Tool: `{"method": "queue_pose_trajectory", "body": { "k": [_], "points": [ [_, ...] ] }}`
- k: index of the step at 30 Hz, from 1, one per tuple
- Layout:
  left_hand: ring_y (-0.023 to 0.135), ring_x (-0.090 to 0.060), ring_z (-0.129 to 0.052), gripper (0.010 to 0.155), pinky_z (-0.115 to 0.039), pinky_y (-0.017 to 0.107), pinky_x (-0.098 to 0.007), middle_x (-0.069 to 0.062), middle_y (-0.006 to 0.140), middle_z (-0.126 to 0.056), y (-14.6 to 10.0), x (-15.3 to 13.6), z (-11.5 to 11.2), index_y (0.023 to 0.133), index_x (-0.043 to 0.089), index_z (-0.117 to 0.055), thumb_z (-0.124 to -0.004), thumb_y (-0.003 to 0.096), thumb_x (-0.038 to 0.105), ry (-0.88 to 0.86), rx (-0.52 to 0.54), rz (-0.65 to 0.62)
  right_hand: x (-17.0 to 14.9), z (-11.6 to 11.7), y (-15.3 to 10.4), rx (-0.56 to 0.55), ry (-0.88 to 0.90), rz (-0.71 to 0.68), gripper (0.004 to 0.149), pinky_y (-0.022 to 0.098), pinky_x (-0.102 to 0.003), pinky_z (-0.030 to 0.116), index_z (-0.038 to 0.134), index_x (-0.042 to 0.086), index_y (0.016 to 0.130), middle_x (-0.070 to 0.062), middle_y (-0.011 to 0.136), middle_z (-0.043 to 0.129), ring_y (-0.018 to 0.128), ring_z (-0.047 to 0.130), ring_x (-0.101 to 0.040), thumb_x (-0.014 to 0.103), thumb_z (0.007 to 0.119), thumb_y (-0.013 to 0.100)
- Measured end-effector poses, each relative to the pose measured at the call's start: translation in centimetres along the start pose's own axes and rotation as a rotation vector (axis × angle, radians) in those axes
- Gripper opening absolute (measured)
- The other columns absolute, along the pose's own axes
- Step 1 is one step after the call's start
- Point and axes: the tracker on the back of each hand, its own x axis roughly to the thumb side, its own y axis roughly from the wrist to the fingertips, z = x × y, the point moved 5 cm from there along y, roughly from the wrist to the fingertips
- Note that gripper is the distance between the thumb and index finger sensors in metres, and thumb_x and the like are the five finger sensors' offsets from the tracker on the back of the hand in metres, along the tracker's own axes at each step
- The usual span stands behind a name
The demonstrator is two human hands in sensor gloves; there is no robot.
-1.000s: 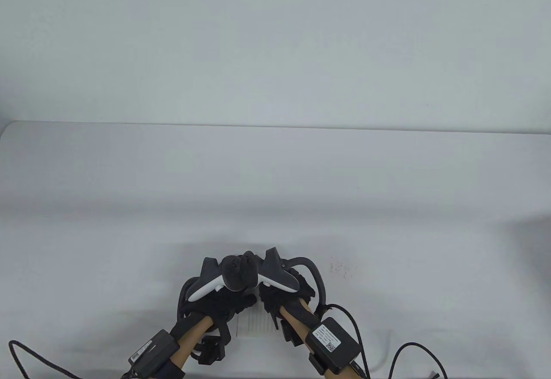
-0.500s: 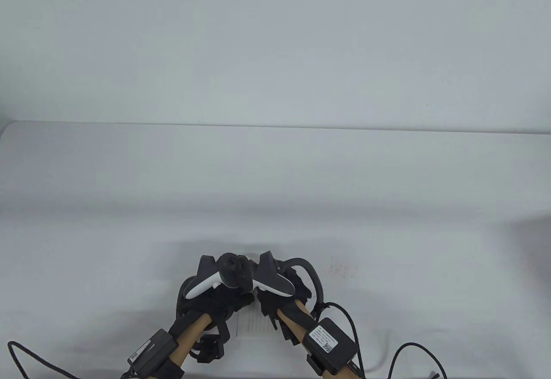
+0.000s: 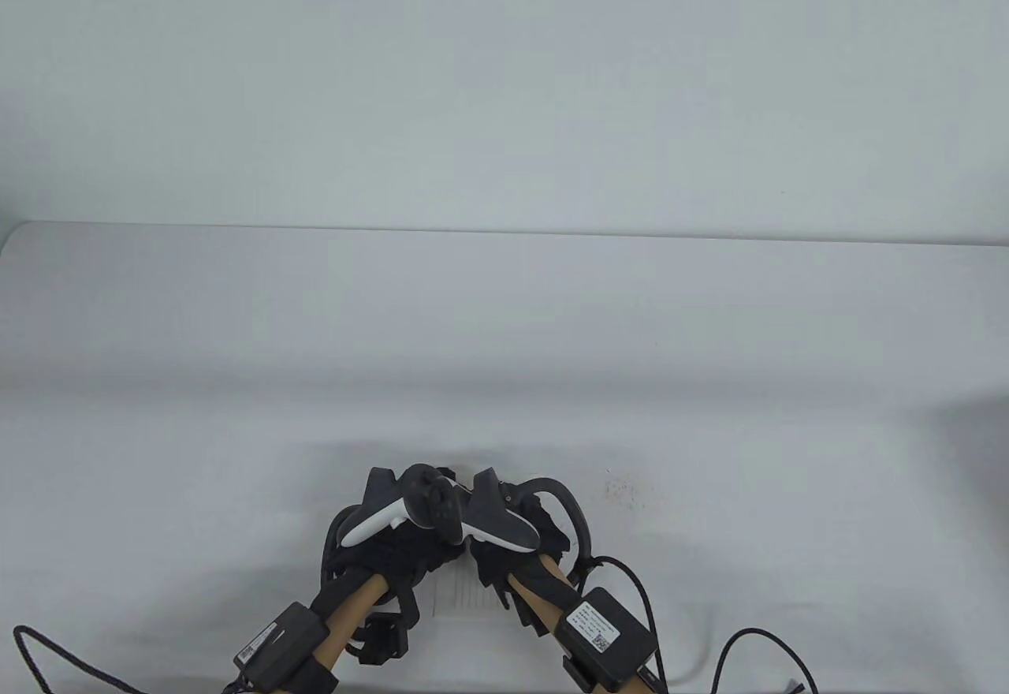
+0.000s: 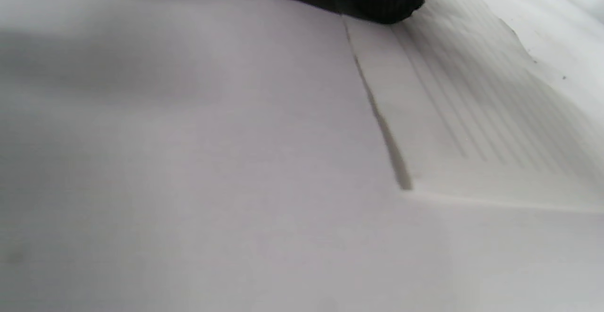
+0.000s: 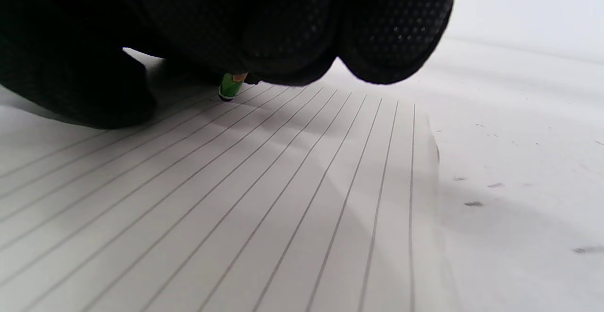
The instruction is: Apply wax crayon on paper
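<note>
While right hand (image 5: pixel 264 24) grips green crayon (image 5: pixel 230 85), tip on lined paper (image 5: pixel 264 198), left of its edge.

One sheet of lined paper (image 5: pixel 264 198) – one green crayon (image 5: pixel 230 87) – two gloved hands – left hand (image 3: pixel 394 544), right hand (image 3: pixel 512 548)

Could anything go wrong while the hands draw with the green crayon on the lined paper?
Maybe. Only a short green crayon tip shows under the right hand, so it could slip or snap if pushed hard. The lined paper is a loose sheet on the table; the left hand rests at its edge, and if that hand lifts, the sheet might slide or wrinkle.
</note>
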Motion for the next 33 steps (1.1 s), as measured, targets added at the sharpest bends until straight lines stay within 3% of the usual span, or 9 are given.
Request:
{"method": "queue_pose_trajectory", "body": {
  "k": [17, 33],
  "points": [
    [0.112, -0.017, 0.013, 0.07, 0.006, 0.078, -0.056, 0.016, 0.118, 0.008, 0.1, 0.0, -0.1, 0.111, 0.042, -0.007, -0.057, 0.0612, 0.045, -0.005, -0.004, -0.002, 1.5, 0.6, -1.8, 0.129, -0.036, -0.066, 0.04, 0.046, -0.038, 0.082, 0.081, 0.019, 0.088, -0.005, 0.081, 0.084, 0.049, 0.089, -0.011, 0.026, 0.082, 0.049],
    [0.112, -0.017, 0.013, 0.069, 0.007, 0.078, -0.056, 0.017, 0.118, 0.009, 0.1, -0.1, -0.2, 0.111, 0.043, -0.007, -0.056, 0.0617, 0.045, -0.011, -0.008, -0.006, 2.5, 1.3, -3.8, 0.158, -0.058, -0.122, 0.038, 0.045, -0.038, 0.083, 0.083, 0.02, 0.087, -0.004, 0.079, 0.086, 0.049, 0.09, -0.011, 0.026, 0.082, 0.049]
  ]
}}
